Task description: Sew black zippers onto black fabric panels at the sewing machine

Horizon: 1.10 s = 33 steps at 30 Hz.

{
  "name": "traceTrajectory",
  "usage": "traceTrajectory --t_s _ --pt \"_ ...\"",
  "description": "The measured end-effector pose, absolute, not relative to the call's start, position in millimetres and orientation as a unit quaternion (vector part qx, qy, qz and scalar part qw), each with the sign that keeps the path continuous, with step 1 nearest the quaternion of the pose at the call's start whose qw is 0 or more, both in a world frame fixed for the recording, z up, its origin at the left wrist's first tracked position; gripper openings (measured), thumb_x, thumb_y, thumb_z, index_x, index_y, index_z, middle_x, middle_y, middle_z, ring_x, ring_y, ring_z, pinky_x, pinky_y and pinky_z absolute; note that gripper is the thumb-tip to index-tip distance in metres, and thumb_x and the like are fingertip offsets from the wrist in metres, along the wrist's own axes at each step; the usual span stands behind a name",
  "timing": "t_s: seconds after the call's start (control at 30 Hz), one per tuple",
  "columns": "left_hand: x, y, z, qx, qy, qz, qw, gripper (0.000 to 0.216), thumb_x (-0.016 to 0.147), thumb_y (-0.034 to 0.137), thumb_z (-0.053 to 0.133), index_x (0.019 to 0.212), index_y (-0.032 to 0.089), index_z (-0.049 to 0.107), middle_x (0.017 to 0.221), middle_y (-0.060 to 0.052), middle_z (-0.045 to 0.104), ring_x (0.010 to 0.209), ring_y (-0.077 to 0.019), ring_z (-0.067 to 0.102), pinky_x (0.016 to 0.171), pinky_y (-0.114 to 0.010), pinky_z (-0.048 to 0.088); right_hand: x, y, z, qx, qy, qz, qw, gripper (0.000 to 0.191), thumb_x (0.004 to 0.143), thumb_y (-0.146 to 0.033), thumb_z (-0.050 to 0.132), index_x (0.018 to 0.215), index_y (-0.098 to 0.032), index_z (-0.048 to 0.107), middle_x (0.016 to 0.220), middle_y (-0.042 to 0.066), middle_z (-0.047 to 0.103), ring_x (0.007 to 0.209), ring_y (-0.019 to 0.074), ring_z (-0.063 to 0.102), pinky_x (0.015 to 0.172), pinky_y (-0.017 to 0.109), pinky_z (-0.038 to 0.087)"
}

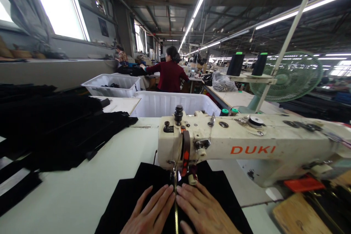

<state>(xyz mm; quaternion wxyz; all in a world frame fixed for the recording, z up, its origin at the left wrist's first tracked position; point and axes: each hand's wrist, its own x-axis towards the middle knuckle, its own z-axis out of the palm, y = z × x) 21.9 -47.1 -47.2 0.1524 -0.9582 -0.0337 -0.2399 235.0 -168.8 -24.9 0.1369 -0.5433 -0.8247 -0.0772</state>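
Left hand [149, 214] and right hand [201, 212]: no grip, both flat on black fabric [131, 197] | fabric on bench [82, 190] under sewing machine [246, 146] needle [174, 175] | advice: feed evenly, fingertips clear of needle.

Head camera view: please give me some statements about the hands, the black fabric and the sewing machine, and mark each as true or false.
1. Both hands, the left hand and the right hand, lie flat on the black fabric. True.
2. The sewing machine carries blue lettering. False: the lettering on its arm is orange-red.
3. A pile of black cloth lies on the table to the left of the machine. True.
4. The left hand holds scissors. False: it holds nothing and its fingers are spread on the fabric.
5. A green fan stands behind the machine, to the right. True.
6. The thread cones are white. False: they are black.
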Motion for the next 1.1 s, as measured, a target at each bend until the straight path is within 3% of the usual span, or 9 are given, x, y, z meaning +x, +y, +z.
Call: traceTrajectory --t_s 0.17,0.37,0.53,0.67,0.83,0.97,1.1 --pt "24.7 -46.7 -38.6 -0.964 -0.053 -0.225 0.131 0.056 0.1 0.044 0.051 0.147 0.015 0.041 0.143 -0.008 0.055 0.13 -0.0231 0.053 0.108 -0.035 0.045 235.3 -162.8 -16.0 -0.555 -0.814 -0.073 0.157 0.039 0.099 -0.029 0.055 0.135 -0.014 0.056 0.138 0.008 0.057 0.127 0.0214 0.054 0.118 0.038 0.029" --pt "25.8 -47.5 -25.9 -0.965 -0.079 -0.229 0.102 0.064 0.094 0.046 0.06 0.148 0.015 0.042 0.14 -0.011 0.057 0.129 -0.028 0.053 0.107 -0.038 0.046 238.8 -159.9 -14.9 -0.563 -0.807 -0.04 0.176 0.046 0.099 -0.026 0.054 0.144 -0.02 0.047 0.144 0.006 0.052 0.132 0.0207 0.049 0.119 0.042 0.025" --pt "24.3 -44.4 -28.7 -0.964 -0.063 -0.237 0.102 0.062 0.095 0.051 0.058 0.145 0.016 0.046 0.138 -0.011 0.059 0.127 -0.0267 0.055 0.108 -0.037 0.045 239.8 -159.4 -14.3 -0.559 -0.81 -0.036 0.176 0.047 0.101 -0.029 0.051 0.147 -0.021 0.043 0.146 0.004 0.049 0.134 0.0192 0.047 0.119 0.041 0.024" --pt "23.6 -48.3 -24.5 -0.964 -0.072 -0.237 0.097 0.061 0.094 0.046 0.06 0.145 0.016 0.045 0.139 -0.012 0.058 0.129 -0.0261 0.054 0.11 -0.04 0.043 240.2 -158.9 -13.6 -0.549 -0.816 -0.058 0.17 0.042 0.102 -0.031 0.05 0.141 -0.016 0.05 0.143 0.007 0.053 0.131 0.0201 0.05 0.118 0.039 0.028" --pt "26.0 -54.3 -17.8 -0.965 -0.113 -0.237 0.031 0.068 0.087 0.034 0.067 0.148 0.018 0.041 0.144 -0.013 0.053 0.133 -0.0299 0.049 0.111 -0.046 0.041 242.7 -159.5 -17.1 -0.553 -0.808 -0.061 0.191 0.045 0.103 -0.026 0.047 0.147 -0.019 0.042 0.147 0.004 0.048 0.137 0.0178 0.041 0.12 0.04 0.023" --pt "28.7 -52.3 -18.4 -0.978 -0.127 -0.166 -0.007 0.06 0.095 0.038 0.059 0.147 0.014 0.042 0.148 -0.017 0.048 0.139 -0.0301 0.04 0.112 -0.052 0.038 236.6 -162.6 -15.3 -0.58 -0.796 -0.021 0.173 0.045 0.103 -0.022 0.044 0.147 -0.019 0.042 0.15 0.005 0.045 0.139 0.0199 0.039 0.121 0.045 0.02" --pt "16.2 -76.0 -13.0 -0.985 -0.12 -0.12 -0.016 0.052 0.105 0.036 0.043 0.151 0.014 0.033 0.153 -0.015 0.041 0.144 -0.0279 0.031 0.113 -0.056 0.033 219.7 -187.9 -6.4 -0.612 -0.772 0.041 0.165 0.041 0.104 -0.023 0.042 0.145 -0.016 0.047 0.148 0.009 0.047 0.139 0.0249 0.038 0.12 0.052 0.02"
